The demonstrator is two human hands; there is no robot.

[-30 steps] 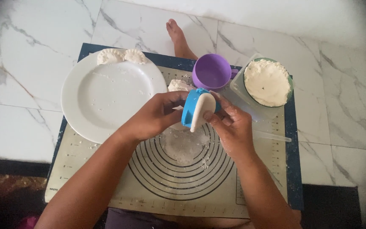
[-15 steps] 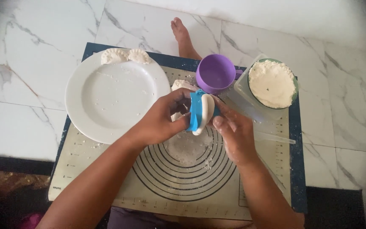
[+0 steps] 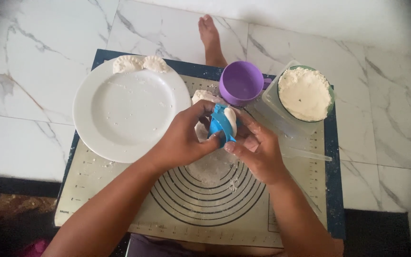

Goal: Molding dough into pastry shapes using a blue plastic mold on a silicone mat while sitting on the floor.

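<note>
Both my hands hold a blue hinged dumpling press above a baking mat printed with dark rings. White dough shows between the press halves, which stand nearly closed. My left hand grips the press from the left. From the right, my right hand pinches it with thumb and fingers. A white plate lies left of my hands, with two shaped dumplings on its far rim.
A purple cup stands just beyond the press. A green bowl of flour sits inside a clear plastic tub at the right. A piece of dough lies by the plate. A bare foot rests on the marble floor.
The open press with dough has been folded nearly closed between my hands, and my hands have shifted slightly over the mat.
</note>
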